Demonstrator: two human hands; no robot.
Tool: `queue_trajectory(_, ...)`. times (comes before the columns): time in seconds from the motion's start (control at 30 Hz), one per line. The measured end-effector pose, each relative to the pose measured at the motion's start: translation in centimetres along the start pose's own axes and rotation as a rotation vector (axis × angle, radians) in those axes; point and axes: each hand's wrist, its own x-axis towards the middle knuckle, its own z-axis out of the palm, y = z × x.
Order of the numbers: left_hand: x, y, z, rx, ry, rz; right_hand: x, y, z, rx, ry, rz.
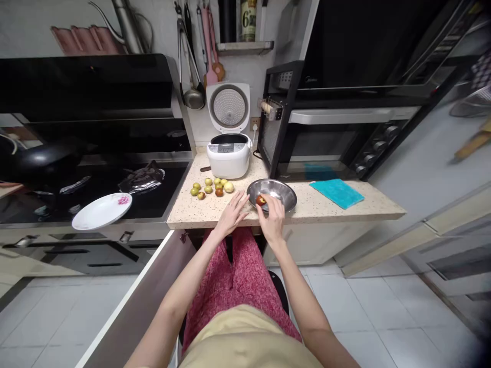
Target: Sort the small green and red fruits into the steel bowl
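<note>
My right hand (pixel 272 217) is closed around a red-brown jujube (pixel 261 200), holding it over the near left side of a steel bowl (pixel 288 197). Fingers and thumb pinch the fruit from the right. On the counter left of the bowl rests my left hand (pixel 231 213), its fingers stretched out and apart, with nothing in them. Just beyond it lie several loose jujubes (pixel 208 189), mostly green, a few partly brown. A paler round fruit (pixel 229 187) sits at their right end, closest to my left fingertips.
A white rice cooker (pixel 230 161) with its lid up stands behind the fruit. Right of the bowl lies a turquoise cloth (pixel 337 192). A white plate (pixel 102 211) overhangs the stove's front edge. An open cabinet door (pixel 141 301) juts out left of my legs.
</note>
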Motion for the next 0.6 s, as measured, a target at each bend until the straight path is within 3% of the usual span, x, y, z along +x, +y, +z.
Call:
queue_trajectory(0.17,2.3,0.2,1.9,0.021,0.024,0.109,0.6,2.9,-1.0,0.046,-0.042,0.031)
queue_trajectory(0.33,3.0,-0.2,2.4,-0.064,0.095,0.165,1.9,4.1,-1.5,0.169,-0.145,0.028)
queue_trajectory(0.6,-1.3,-1.2,-0.9,-0.060,0.170,0.105,4.1,4.9,-1.3,0.262,-0.390,-0.110)
